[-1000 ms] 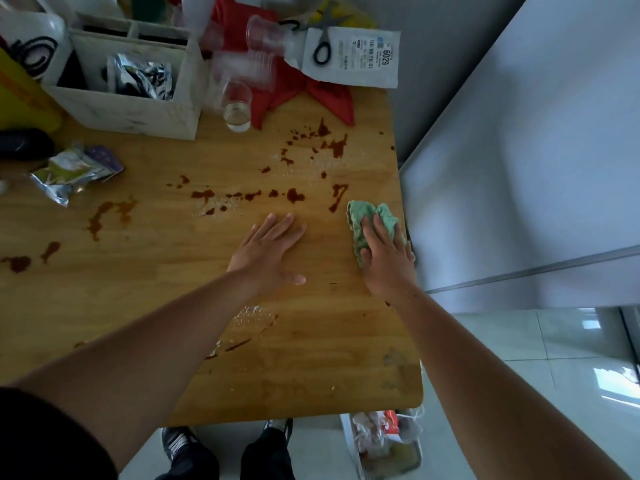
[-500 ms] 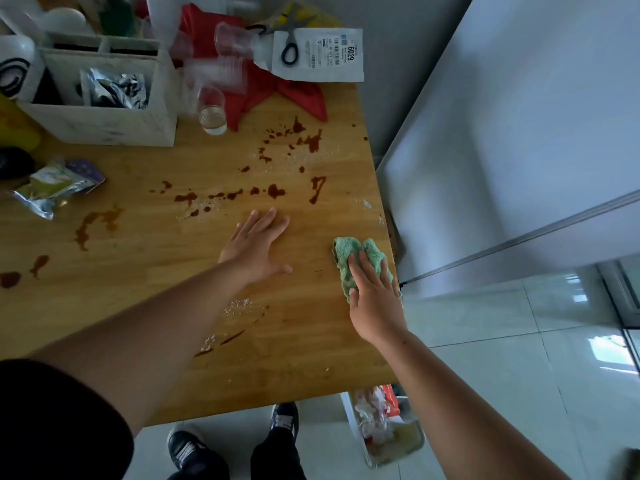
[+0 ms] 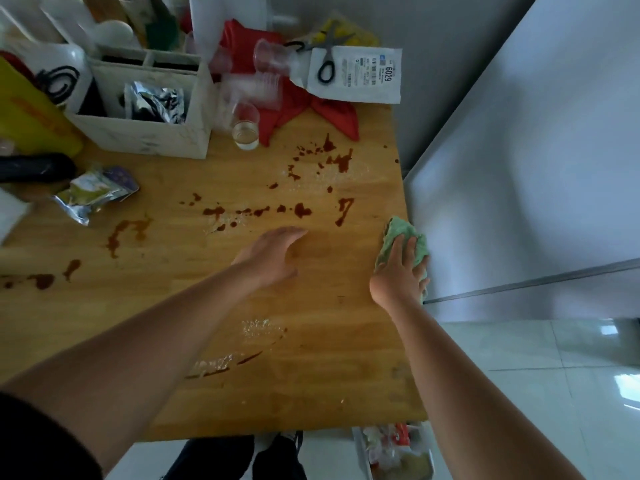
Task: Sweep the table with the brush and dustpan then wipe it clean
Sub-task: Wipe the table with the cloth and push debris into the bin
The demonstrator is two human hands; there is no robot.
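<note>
The wooden table (image 3: 145,299) carries dark red-brown stains (image 3: 301,210) across its middle and left, plus pale crumbs (image 3: 256,328) near the front. My right hand (image 3: 398,271) presses a crumpled green cloth (image 3: 398,232) flat against the table's right edge, fingers fairly straight over it. My left hand (image 3: 273,252) rests on the wood at the table's centre, just below the stains, fingers extended and slightly blurred. No brush or dustpan is in view.
At the back stand a white divided box (image 3: 145,133), a glass (image 3: 245,128), stacked plastic cups (image 3: 263,74), a red cloth (image 3: 332,116), scissors (image 3: 325,53) on a paper packet. A foil packet (image 3: 93,192) lies left. A grey fridge (image 3: 519,168) flanks the right edge. A bin (image 3: 398,452) sits below.
My right hand slid the cloth toward me along the right edge, then back away and outward to the edge. My left hand's fingers drew together; it stayed near the centre.
</note>
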